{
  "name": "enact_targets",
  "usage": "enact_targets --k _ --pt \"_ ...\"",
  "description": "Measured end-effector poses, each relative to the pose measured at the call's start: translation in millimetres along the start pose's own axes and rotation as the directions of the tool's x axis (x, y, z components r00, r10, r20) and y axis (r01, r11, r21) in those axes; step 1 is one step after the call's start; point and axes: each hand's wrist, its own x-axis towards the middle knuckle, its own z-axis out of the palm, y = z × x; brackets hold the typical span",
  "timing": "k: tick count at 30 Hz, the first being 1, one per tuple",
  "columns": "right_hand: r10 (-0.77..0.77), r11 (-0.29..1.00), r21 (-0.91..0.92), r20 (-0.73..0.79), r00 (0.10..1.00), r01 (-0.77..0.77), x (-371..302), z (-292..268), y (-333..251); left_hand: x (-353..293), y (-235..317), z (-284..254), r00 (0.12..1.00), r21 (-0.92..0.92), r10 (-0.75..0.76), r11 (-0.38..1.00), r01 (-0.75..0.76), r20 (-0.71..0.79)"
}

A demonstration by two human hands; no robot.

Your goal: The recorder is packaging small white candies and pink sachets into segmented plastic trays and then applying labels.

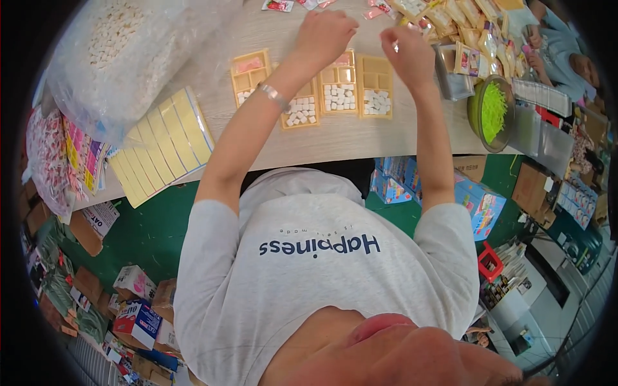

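Observation:
Several yellow compartment trays stand in a row on the table, small white cubes in their near compartments. My left hand (325,37) is above the far side of the row, fingers curled together; what they hold, if anything, is hidden. My forearm partly covers a middle tray (300,123). My right hand (409,56) hovers past the right tray (375,64), its fingers bent into a pinch with a tiny pale spot at the tips that I cannot make out. A pink sachet lies in the far compartment of the left tray (233,80); another pink piece shows in the tray (338,114) between my hands.
A large clear plastic bag (129,64) of white cubes fills the far left, beside yellow sheets (161,151). Wrapped packets (476,38) pile up far right, near a bowl of bright green shreds (493,110). Small sachets (278,5) lie at the far edge. Another person (566,58) sits far right.

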Motion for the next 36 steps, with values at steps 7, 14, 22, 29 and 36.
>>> enact_targets --k 7,14,22,29,36 --pt "-0.468 0.883 0.022 0.015 0.883 0.468 -56 15 25 48 -1 74 0.998 0.149 -0.021 0.988 0.031 -0.067" --pt "-0.12 0.866 0.491 0.022 0.992 0.094 -72 -9 21 -48 65 25 0.991 0.176 0.023 0.983 -0.047 0.133" --pt "0.767 0.467 -0.338 -0.305 0.564 -0.817 -116 -99 235 -57 62 31 0.952 0.179 0.081 0.974 -0.139 0.295" --pt "0.796 0.531 -0.343 -0.111 0.595 -0.775 -130 -102 283 -51 72 10 0.961 0.103 0.107 0.985 -0.137 0.256" --pt "0.709 0.683 -0.06 -0.19 0.68 -0.728 -137 -121 317 -28 85 -2 0.978 -0.201 0.188 0.965 -0.167 0.09"
